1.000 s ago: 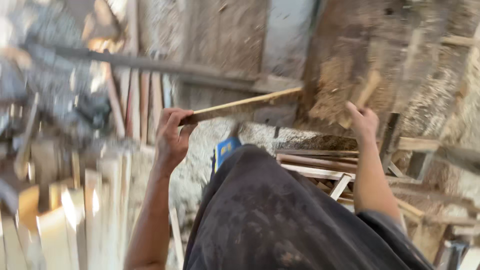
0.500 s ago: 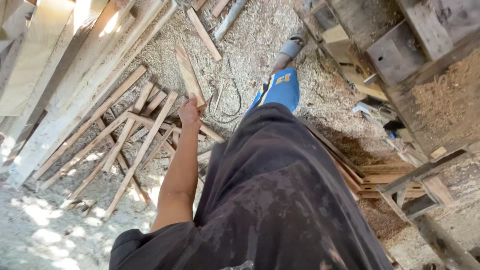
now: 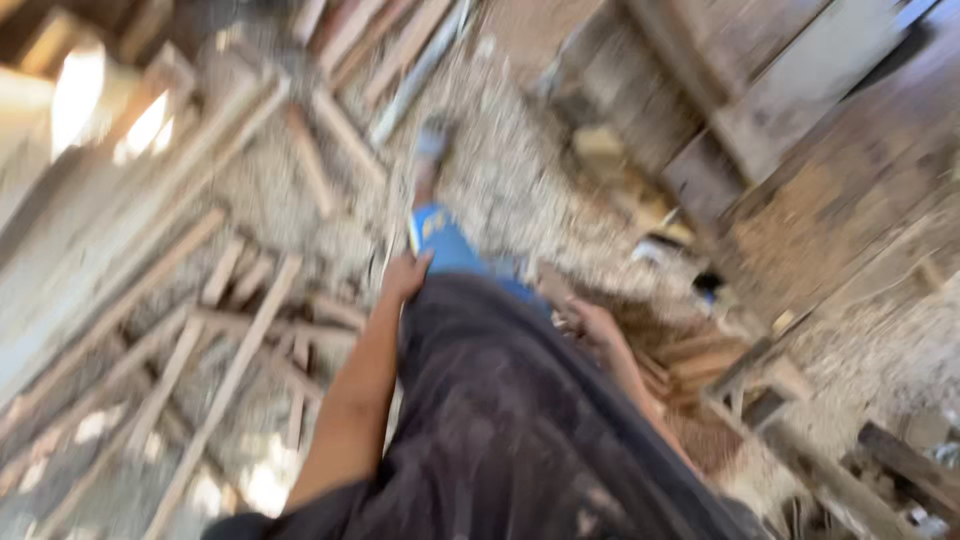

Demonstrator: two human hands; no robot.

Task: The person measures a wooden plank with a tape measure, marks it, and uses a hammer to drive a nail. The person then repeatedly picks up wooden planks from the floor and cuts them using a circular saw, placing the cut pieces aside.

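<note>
A: Head view is badly smeared, but the person's left hand (image 3: 405, 275) hangs by the hip, just above the blue shoe (image 3: 440, 232), fingers loosely curled around nothing I can make out.

B: And the other one?

A: The right hand (image 3: 592, 322) sits low on the far side of the dark garment (image 3: 520, 430), half open, empty as far as the blur lets me judge. Neither hand touches any wood.

B: Where is the timber, then?

A: Loose wooden slats (image 3: 215, 340) lie scattered on the sawdust floor (image 3: 500, 170) to the left of the leg, near the left hand but clearly apart from it. A second small stack of boards (image 3: 690, 355) lies just beside the right hand.

B: How would one handle this well?

A: My judgement: place the feet between the slats, not on them, since they cross each other and could roll; keep both hands free for balance, and slow the head so the ground reads clearly.

B: Any packages, labels, signs?

A: None I can tell. Only a small pale and blue object (image 3: 655, 250) on the floor right of the shoe, too blurred to name
</note>
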